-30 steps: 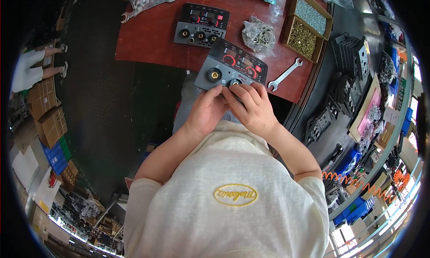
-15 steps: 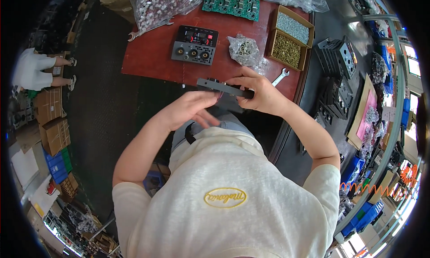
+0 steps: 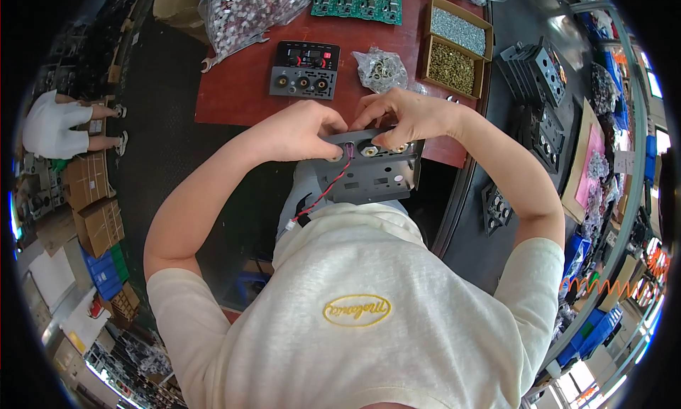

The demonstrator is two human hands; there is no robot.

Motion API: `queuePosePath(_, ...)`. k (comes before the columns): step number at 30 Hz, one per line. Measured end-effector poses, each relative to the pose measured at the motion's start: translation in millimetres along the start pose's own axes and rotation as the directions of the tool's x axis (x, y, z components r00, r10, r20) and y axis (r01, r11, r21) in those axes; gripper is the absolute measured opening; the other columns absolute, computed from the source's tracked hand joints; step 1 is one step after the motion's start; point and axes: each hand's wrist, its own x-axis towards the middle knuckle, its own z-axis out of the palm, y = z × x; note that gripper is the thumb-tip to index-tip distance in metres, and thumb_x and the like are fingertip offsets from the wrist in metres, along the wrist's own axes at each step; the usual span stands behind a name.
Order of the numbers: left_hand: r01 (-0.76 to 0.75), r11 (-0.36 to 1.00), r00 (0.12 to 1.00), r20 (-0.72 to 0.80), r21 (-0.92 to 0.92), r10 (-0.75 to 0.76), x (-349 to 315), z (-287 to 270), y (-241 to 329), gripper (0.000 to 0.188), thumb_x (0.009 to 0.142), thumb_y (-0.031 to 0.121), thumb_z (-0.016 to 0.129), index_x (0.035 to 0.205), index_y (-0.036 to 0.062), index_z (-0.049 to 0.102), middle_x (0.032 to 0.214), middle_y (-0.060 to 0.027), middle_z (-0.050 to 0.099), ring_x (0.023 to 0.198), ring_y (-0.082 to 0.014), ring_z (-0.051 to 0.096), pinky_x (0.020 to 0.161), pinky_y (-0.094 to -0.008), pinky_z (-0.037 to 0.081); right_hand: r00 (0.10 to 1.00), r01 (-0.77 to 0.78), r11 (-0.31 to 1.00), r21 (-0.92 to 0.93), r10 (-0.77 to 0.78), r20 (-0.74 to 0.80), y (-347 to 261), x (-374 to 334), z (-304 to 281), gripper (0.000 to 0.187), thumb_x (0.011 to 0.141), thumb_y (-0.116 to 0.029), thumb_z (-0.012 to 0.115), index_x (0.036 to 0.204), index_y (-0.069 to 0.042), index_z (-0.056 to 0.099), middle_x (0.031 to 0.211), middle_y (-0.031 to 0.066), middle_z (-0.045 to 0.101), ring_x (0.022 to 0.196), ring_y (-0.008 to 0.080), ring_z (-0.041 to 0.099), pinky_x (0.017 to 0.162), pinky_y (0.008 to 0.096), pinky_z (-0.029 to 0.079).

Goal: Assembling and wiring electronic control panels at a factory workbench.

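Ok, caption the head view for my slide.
Left hand and right hand hold a dark panel with dangling red-and-black cable beside a red table.

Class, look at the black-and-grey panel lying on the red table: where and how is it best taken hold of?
Probably by the left and right edges of the panel, coming from above: it lies face up, and its knobs and sockets occupy much of that face.

Left hand (image 3: 301, 130) and right hand (image 3: 418, 116) hold a grey panel (image 3: 364, 170) trailing wires (image 3: 328, 190).
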Motion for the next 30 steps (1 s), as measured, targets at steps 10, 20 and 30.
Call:
queuePosePath(10,-0.035,0.906,0.996,-0.085,-0.421,-0.001,10.4,12.7,-30.1,0.017,0.080,0.001,0.063,0.096,-0.0047,0.060,0.089,-0.0060,0.065,0.082,-0.0105,0.061,0.077,-0.0243,0.048,0.990,-0.103,0.990,0.094,0.093,0.110,9.8,19.9,-18.4,0.029,0.077,-0.006,0.065,0.103,0.005,0.065,0.095,0.0061,0.063,0.085,0.0129,0.059,0.079,0.0249,0.047)
queuePosePath(20,-0.043,0.733,0.920,-0.313,-0.679,-0.236,-13.2,35.6,-127.4,0.022,0.081,0.009,0.064,0.100,-0.0028,0.061,0.087,-0.0054,0.064,0.076,-0.0106,0.058,0.069,-0.0258,0.046,0.598,0.144,0.988,0.053,-0.044,-0.801,60.6,12.5,-19.3,0.024,0.085,-0.017,0.065,0.101,0.000,0.066,0.084,0.0067,0.066,0.078,0.0113,0.059,0.068,0.0259,0.048)
queuePosePath(30,-0.253,0.314,0.694,-0.398,-0.915,-0.600,-49.3,69.4,-180.3,0.017,0.084,0.011,0.063,0.099,0.0039,0.058,0.091,-0.0027,0.061,0.083,-0.0126,0.060,0.069,-0.0302,0.051,0.570,-0.302,0.763,-0.572,-0.336,-0.749,119.3,63.9,-14.4,0.011,0.082,-0.007,0.060,0.089,-0.001,0.065,0.089,0.0122,0.065,0.081,0.0278,0.065,0.070,0.0356,0.051)
